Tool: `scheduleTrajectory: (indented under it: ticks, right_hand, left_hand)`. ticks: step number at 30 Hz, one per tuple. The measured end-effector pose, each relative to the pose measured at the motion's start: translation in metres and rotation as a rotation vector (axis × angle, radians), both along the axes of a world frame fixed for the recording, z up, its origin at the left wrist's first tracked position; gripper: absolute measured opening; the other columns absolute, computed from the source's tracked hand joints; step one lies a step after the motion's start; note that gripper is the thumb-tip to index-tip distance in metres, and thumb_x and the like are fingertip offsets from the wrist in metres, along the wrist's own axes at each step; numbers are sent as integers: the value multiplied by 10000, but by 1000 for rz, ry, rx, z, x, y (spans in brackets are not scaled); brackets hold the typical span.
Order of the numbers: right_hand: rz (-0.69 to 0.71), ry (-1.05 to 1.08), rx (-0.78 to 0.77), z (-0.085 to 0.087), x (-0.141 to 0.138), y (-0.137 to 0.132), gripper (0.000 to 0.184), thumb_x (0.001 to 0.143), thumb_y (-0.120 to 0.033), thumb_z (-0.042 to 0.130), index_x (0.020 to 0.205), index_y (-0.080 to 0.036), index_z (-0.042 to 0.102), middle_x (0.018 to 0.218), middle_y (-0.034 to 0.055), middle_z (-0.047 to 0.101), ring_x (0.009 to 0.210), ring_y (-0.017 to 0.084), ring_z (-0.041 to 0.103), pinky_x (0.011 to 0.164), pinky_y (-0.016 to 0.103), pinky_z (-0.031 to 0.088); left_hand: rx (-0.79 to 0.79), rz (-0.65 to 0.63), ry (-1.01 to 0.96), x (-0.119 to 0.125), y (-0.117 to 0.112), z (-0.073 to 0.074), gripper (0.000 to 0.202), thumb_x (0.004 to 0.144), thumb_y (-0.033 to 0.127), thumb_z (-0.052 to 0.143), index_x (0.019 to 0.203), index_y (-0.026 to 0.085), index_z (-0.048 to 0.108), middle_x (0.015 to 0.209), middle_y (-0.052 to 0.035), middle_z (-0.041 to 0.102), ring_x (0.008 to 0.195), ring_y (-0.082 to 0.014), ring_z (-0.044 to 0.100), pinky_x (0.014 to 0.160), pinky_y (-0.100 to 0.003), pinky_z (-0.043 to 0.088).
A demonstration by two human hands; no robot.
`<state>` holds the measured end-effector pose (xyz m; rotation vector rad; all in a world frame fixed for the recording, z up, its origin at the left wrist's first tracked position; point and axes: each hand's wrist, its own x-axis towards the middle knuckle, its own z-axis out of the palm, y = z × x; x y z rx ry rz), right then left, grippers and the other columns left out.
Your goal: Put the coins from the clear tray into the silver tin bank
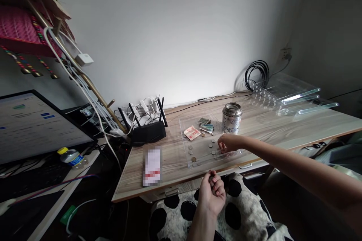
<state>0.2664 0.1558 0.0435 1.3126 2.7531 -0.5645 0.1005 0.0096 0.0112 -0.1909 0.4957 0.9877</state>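
My left hand [212, 192] is palm up above my lap, its fingers curled over what look like coins, of which only a dark greyish bit shows. Over the right part of a clear plastic tray [185, 158], my right hand [227, 143] points down with its fingers bent together; whatever is at the fingertips is hidden. Several coins [210, 146] lie spread on the tray beside it. Toward the back of the tray are a reddish banknote [192, 133], a blue-green banknote [207, 128] and a dark banknote [204, 121]. Just behind my right hand stands a metal tin [232, 118].
A blurred-out phone-shaped object [152, 167] lies left of the tray. Behind it are a black router [148, 132] and white cabled devices. Clear acrylic shelves [283, 96] and a black cable coil [256, 75] stand at the right. A laptop [42, 124] and bottle [72, 158] are far left.
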Motion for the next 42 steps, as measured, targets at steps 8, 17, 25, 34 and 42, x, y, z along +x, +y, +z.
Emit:
scheduleTrajectory:
  ticks: [8, 17, 25, 34, 42]
  right_hand:
    - [-14, 143, -230, -5, 4, 11, 128, 536, -202, 596, 646, -139, 617, 602, -4, 607, 536, 102, 527, 484, 183, 360]
    - [-78, 233, -65, -7, -31, 34, 307, 534, -236, 652, 825, -141, 621, 658, 16, 617, 566, 115, 527, 510, 204, 365]
    - [-94, 125, -40, -8, -43, 34, 166, 528, -224, 657, 664, -130, 641, 634, 20, 611, 559, 119, 515, 503, 210, 351]
    - [-179, 155, 34, 1, -17, 47, 275, 550, -222, 641, 814, -148, 615, 650, 7, 615, 579, 122, 534, 518, 200, 355]
    - [-171, 55, 68, -11, -25, 45, 190, 592, -241, 586, 755, -153, 627, 702, 25, 603, 612, 120, 513, 518, 193, 341]
  left_hand:
    - [-13, 13, -71, -1, 0, -5, 118, 768, 162, 420, 686, 104, 481, 518, 52, 327, 374, -12, 267, 328, -116, 176]
    - [9, 8, 3, 0, 0, -5, 130, 773, 164, 409, 674, 115, 477, 528, 42, 343, 388, -18, 271, 339, -116, 199]
    - [-39, 20, -105, -6, -1, -10, 129, 767, 154, 405, 657, 112, 458, 523, 48, 337, 384, -15, 270, 337, -115, 200]
    - [-46, -10, -112, -5, 0, -13, 83, 743, 153, 442, 676, 114, 472, 522, 50, 342, 393, -15, 283, 347, -113, 221]
    - [-85, 18, -113, -5, 2, -14, 83, 734, 144, 459, 693, 98, 516, 588, 3, 453, 444, -25, 375, 388, -116, 340]
